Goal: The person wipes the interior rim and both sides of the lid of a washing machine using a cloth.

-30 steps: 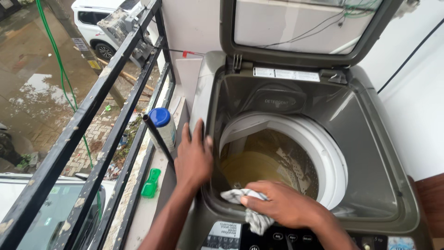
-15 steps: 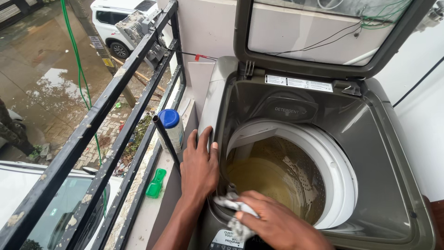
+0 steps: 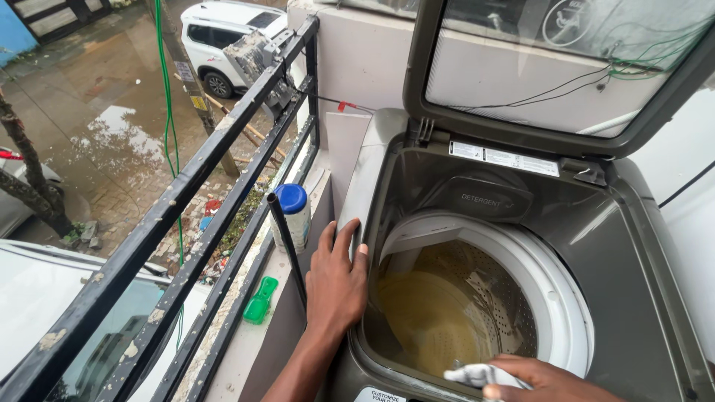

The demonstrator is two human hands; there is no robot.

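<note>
Now: both my hands at the open top-loading washing machine (image 3: pixel 640 313), drum part-filled.

Left hand (image 3: pixel 337 279) lies flat, fingers spread, on the machine's left rim, gripping nothing. Right hand (image 3: pixel 547 378) is at the front rim, fingers closed round a crumpled white-grey cloth (image 3: pixel 477 374); most of the hand is cut off by the frame edge. The perforated drum (image 3: pixel 462 305) holds murky yellow-brown water, inside a white ring. Lid (image 3: pixel 551 67) stands raised at the back edge; a long white label strip (image 3: pixel 503 158) runs along the back rim, above a grey detergent tray (image 3: pixel 477 199). A white bottle with a blue cap (image 3: pixel 292 214) stands on the ledge just left of the machine, beside the black railing (image 3: pixel 186 201); a green clip-like object (image 3: pixel 261 300) lies nearer the ledge's front.
</note>
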